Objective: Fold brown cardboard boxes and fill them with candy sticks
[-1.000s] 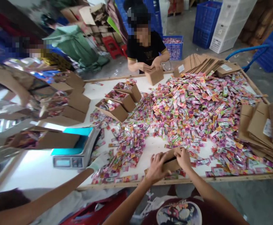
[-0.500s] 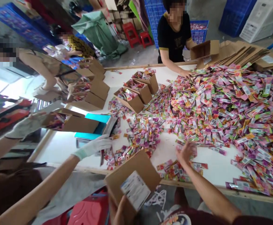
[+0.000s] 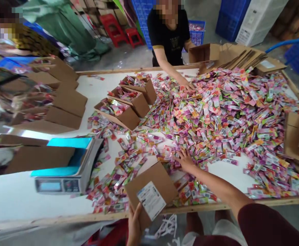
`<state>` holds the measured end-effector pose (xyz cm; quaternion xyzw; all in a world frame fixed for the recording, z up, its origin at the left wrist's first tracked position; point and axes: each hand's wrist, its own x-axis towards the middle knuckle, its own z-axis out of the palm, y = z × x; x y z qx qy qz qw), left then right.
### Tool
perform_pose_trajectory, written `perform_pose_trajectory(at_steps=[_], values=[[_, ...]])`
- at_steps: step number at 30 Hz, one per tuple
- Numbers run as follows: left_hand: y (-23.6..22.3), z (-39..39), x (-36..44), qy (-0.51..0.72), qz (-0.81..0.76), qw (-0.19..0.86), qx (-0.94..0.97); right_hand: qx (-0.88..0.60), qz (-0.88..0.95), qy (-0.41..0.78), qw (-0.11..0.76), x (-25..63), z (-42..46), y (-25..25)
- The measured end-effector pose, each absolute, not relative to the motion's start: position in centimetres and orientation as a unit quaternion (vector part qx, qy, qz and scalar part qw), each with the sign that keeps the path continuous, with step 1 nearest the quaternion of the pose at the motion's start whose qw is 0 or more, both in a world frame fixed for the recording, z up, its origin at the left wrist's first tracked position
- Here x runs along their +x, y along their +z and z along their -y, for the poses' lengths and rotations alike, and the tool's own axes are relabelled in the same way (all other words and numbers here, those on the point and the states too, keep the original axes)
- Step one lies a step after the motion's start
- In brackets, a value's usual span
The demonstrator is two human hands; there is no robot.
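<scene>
Left hand (image 3: 134, 223): gripped the cardboard box (image 3: 151, 194) from below – keep its mouth toward the right hand.
Right hand (image 3: 184, 160): lay open, fingers spread on the sachets (image 3: 223, 112) – sweep them toward the box.

scale (image 3: 62, 171): left on table | filled boxes (image 3: 125, 102): centre | co-worker (image 3: 168, 34): far side | blue crates (image 3: 231, 13): behind

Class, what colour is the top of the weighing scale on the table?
Turquoise blue, seen in the head view on the scale.
</scene>
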<state>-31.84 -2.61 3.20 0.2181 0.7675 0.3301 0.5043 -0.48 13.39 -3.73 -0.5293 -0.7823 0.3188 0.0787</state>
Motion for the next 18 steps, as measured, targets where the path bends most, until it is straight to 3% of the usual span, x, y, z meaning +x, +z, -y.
perform_pose_trajectory(at_steps=[4,7,10,13,18], values=[[0.1,-2.6,-28.8,0.372,-0.723,0.547,0.199,-0.641,0.687,0.237,0.249,13.3,-11.8,-2.2],[-1.5,-5.5,-27.1,0.358,-0.718,0.565,0.190,-0.810,0.451,0.125,0.353,21.2,-12.5,-2.7],[-2.6,-8.3,-24.3,0.342,-0.705,0.591,0.191,-0.840,0.402,0.220,0.290,20.1,-14.0,-4.4],[-3.1,-10.4,-21.2,0.334,-0.684,0.618,0.197,-0.789,0.471,0.326,0.224,12.8,-15.5,-5.2],[-3.1,-8.0,-19.3,0.354,-0.684,0.632,0.090,-0.707,0.544,0.416,0.178,5.7,-17.0,-2.9]])
